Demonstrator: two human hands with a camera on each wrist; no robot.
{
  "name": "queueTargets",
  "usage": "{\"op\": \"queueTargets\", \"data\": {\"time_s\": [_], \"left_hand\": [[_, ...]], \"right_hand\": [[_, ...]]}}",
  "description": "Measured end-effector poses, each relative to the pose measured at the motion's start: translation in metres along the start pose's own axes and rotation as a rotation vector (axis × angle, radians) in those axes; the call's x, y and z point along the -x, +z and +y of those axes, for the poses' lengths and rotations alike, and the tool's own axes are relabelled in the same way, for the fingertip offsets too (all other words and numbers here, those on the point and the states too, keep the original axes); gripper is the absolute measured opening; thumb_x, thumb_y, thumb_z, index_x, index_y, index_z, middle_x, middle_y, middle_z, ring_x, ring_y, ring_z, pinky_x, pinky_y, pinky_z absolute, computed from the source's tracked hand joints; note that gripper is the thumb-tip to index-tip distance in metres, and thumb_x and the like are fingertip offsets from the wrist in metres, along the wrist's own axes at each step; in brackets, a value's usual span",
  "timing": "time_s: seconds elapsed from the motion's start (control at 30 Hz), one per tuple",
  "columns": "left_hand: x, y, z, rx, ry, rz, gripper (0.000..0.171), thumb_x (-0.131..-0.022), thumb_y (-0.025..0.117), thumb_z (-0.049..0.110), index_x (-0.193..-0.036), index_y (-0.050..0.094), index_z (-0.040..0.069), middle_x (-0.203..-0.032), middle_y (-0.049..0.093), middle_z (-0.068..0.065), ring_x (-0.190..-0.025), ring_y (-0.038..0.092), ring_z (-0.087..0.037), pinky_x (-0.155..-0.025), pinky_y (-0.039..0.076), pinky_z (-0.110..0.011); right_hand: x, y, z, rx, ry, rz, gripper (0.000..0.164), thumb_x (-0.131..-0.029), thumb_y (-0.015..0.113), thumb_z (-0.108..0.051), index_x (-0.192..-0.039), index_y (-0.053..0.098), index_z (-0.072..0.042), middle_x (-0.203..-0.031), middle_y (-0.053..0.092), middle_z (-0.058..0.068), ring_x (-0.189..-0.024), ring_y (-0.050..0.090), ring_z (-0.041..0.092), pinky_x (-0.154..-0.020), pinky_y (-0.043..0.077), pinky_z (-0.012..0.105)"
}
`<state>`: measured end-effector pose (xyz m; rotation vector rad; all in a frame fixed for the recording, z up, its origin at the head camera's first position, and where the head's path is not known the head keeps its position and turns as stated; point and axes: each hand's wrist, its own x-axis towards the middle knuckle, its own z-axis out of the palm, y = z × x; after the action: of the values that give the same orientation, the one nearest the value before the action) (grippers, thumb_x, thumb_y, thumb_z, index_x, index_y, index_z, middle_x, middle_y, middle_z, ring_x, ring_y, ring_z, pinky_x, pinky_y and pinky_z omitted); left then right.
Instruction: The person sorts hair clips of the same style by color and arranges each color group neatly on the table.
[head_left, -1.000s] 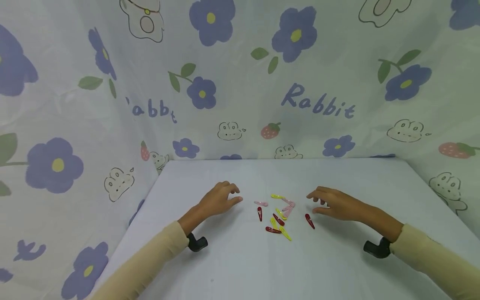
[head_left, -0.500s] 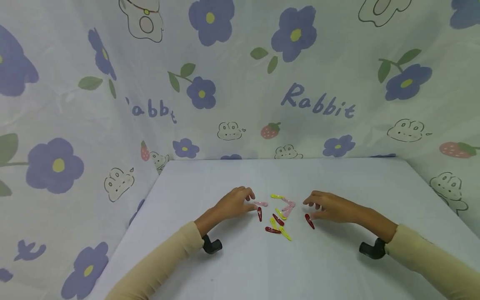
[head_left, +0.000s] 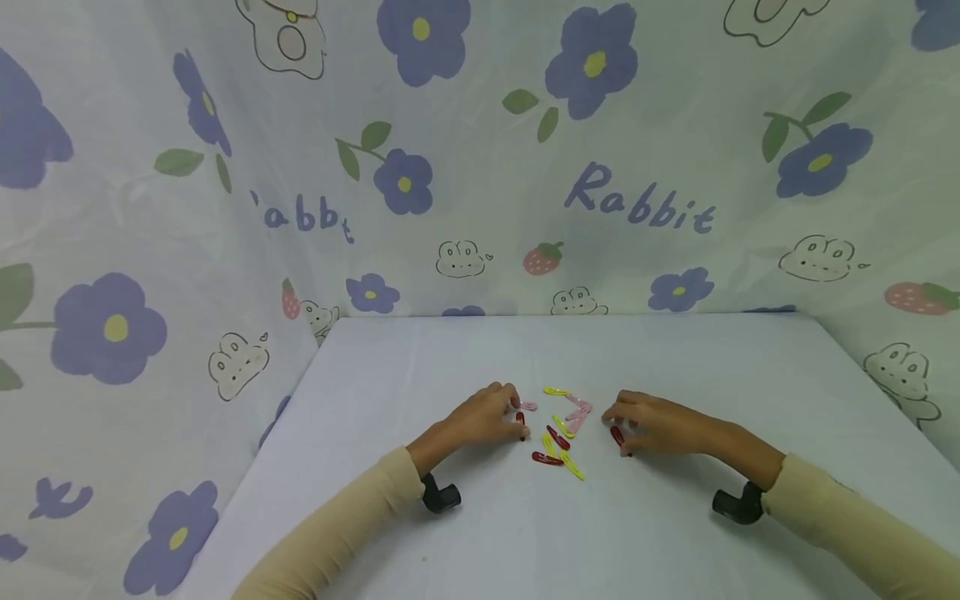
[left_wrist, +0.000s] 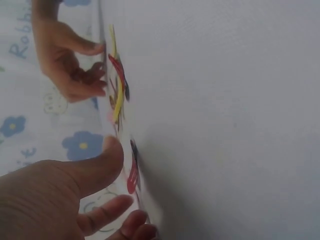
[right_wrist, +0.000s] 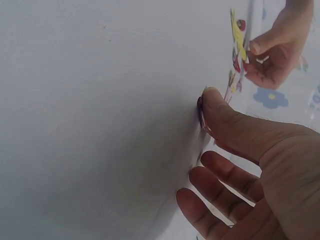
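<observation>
My left hand (head_left: 486, 416) is over the left edge of a loose group of hair clips, thumb and fingers spread around a red hair clip (head_left: 521, 423). In the left wrist view that red clip (left_wrist: 133, 175) lies on the table in the gap between thumb and fingertips. A pink hair clip (head_left: 528, 406) sits just beyond those fingers. On the right, my right hand (head_left: 663, 423) reaches down to another red hair clip (head_left: 617, 435). The right wrist view has the thumb right at this clip (right_wrist: 202, 114), with the other fingers held apart from it.
Between the hands lie more clips: yellow hair clips (head_left: 571, 465), pink hair clips (head_left: 578, 415) and red hair clips (head_left: 547, 458), some overlapping. All rest on a white table (head_left: 487, 533). A patterned curtain (head_left: 480, 167) hangs behind and at the sides.
My left hand has moved right and down to the red clip, from beside the group. The right hand has moved slightly left and down over its red clip. The clips lie as before.
</observation>
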<state>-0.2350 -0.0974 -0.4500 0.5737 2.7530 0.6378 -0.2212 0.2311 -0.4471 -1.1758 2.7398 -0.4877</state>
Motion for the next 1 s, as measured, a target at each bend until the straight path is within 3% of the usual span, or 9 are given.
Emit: {"op": "queueTargets", "data": {"time_s": [0.47,0.7,1.0], "left_hand": [[-0.002,0.006,0.003,-0.028,0.009,0.031,0.035,-0.085,0.08,0.039,-0.104,0.061,0.017,-0.094,0.052,0.002,-0.085,0.049,-0.014,-0.072,0.043,-0.027],[-0.003,0.007,0.002,-0.015,-0.005,0.035,0.034,-0.084,0.081,0.038,-0.102,0.059,0.019,-0.093,0.052,0.004,-0.084,0.05,-0.012,-0.071,0.043,-0.026],[-0.001,0.011,0.005,0.116,0.04,0.052,0.031,-0.087,0.079,0.026,-0.109,0.058,0.017,-0.089,0.061,0.004,-0.079,0.055,-0.011,-0.07,0.046,-0.026]], "right_hand": [[0.0,0.002,0.005,-0.055,0.041,0.005,0.034,-0.079,0.085,-0.024,-0.108,0.067,-0.023,-0.099,0.057,-0.009,-0.091,0.056,0.009,-0.077,0.054,0.022],[-0.003,0.003,0.009,-0.126,0.062,-0.029,0.031,-0.08,0.084,-0.025,-0.099,0.06,-0.019,-0.089,0.053,-0.011,-0.082,0.048,0.004,-0.072,0.047,0.02],[-0.006,0.003,0.01,-0.272,0.095,-0.109,0.029,-0.086,0.079,-0.023,-0.097,0.053,-0.016,-0.08,0.058,-0.011,-0.071,0.051,0.002,-0.065,0.047,0.02]]}}
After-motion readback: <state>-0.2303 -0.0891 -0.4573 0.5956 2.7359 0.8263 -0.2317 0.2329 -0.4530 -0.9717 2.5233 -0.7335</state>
